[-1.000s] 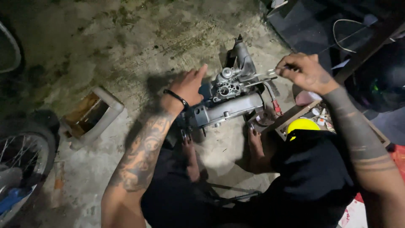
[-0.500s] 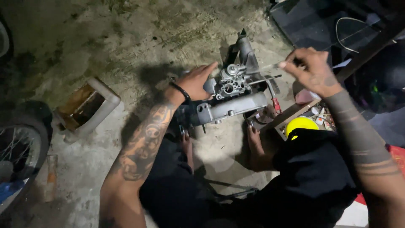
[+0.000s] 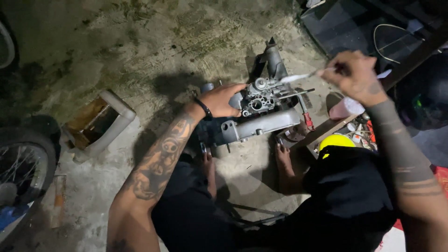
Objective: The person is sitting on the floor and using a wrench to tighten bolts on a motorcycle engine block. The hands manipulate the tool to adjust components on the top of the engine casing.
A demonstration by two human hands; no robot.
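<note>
A grey metal engine block [image 3: 261, 119] lies on the concrete floor between my bare feet. My left hand [image 3: 223, 99] rests on its left side and steadies it; a black band circles that wrist. My right hand [image 3: 354, 74] is raised to the right of the block and is closed on a thin silver tool [image 3: 298, 77] whose tip points left over the top of the block. A second thin rod sticks out of the block toward the right.
A yellow round object [image 3: 337, 141] and small parts sit in a wooden box [image 3: 322, 133] at the right. A red-handled tool [image 3: 307, 119] lies by the block. A rusty open container [image 3: 95, 123] sits at left, a spoked wheel [image 3: 21, 163] at far left.
My right hand has lifted and shifted right with the thin tool. The view has drifted, so the block sits a little lower. My left hand has stayed on the block.
</note>
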